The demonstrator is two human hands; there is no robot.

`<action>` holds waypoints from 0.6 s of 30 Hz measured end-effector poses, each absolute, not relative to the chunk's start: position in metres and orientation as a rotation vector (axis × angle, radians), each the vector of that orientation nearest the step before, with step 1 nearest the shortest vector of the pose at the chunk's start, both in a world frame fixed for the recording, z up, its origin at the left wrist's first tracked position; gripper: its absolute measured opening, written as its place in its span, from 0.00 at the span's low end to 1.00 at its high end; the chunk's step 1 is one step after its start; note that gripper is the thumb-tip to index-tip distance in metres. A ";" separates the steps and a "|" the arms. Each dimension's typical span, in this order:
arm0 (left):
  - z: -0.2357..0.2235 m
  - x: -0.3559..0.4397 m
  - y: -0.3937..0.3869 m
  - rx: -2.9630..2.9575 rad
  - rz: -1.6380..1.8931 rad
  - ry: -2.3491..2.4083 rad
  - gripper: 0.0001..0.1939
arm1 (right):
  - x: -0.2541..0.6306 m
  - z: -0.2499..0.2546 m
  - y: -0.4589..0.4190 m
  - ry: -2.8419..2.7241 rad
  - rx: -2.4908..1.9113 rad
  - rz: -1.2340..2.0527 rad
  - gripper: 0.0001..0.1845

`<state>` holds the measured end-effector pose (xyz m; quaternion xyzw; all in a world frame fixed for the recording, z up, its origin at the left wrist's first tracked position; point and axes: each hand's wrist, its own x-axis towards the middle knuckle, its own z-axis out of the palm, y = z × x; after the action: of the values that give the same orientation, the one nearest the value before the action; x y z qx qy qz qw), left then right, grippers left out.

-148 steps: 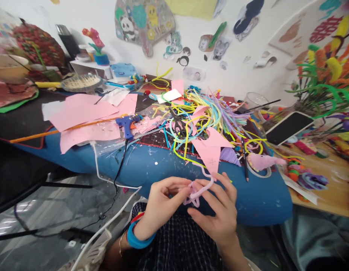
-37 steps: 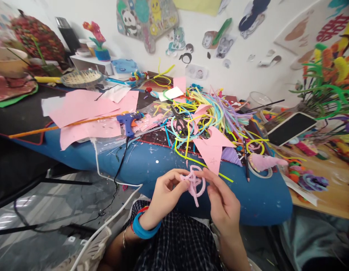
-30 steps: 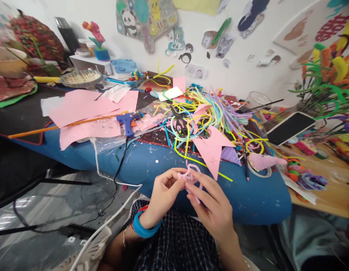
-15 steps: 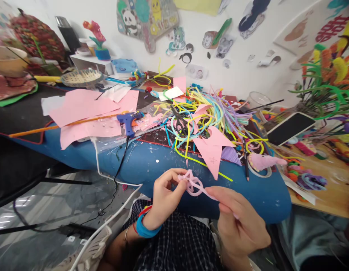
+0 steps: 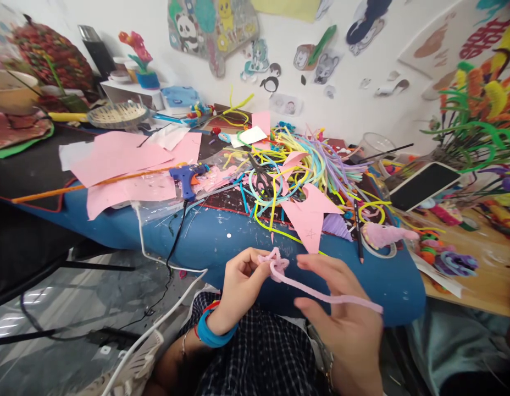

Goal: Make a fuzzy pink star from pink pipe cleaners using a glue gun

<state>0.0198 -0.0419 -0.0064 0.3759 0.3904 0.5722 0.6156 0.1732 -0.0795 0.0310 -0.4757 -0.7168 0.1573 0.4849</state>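
My left hand [image 5: 244, 283] pinches a small looped, star-like shape bent from a pink pipe cleaner [image 5: 280, 265] between thumb and fingers. From that shape a long free tail runs right, passing across my right hand [image 5: 345, 313]. The right hand is open, thumb and fingers spread apart around the tail without closing on it. Just beyond the hands lies a cut piece of pink paper [image 5: 306, 220] with a small star drawn on it. Black-handled scissors [image 5: 262, 181] rest in the pile behind.
A blue glue gun [image 5: 188, 179] lies on pink sheets [image 5: 118, 157] at left, its cord hanging over the padded blue table edge [image 5: 205, 236]. Colourful pipe cleaners [image 5: 312, 159] heap up ahead. A black pencil [image 5: 358, 231], a pink figure [image 5: 382, 235] and a phone [image 5: 423, 187] are at right.
My right hand has let go of the pipe cleaner's tail and opened. The loop at the left hand is now smaller and tighter, and the tail reaches further right.
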 end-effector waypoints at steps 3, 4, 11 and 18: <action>-0.008 0.018 -0.041 0.836 1.345 0.931 0.14 | 0.167 0.025 -0.069 -1.961 -1.155 0.377 0.19; -0.009 0.017 -0.040 0.822 1.350 0.928 0.14 | 0.165 0.021 -0.066 -2.001 -1.138 0.331 0.18; -0.011 0.021 -0.039 0.668 1.306 0.891 0.12 | 0.165 -0.009 -0.060 -2.009 -0.937 -0.161 0.21; 0.000 0.024 -0.041 0.459 1.187 0.848 0.15 | 0.171 -0.032 -0.060 -1.995 -0.857 -0.377 0.16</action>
<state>0.0235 -0.0412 -0.0001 0.2078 0.3837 0.5374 0.7216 0.1706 -0.0602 -0.0321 -0.3470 -0.8076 -0.1528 0.4518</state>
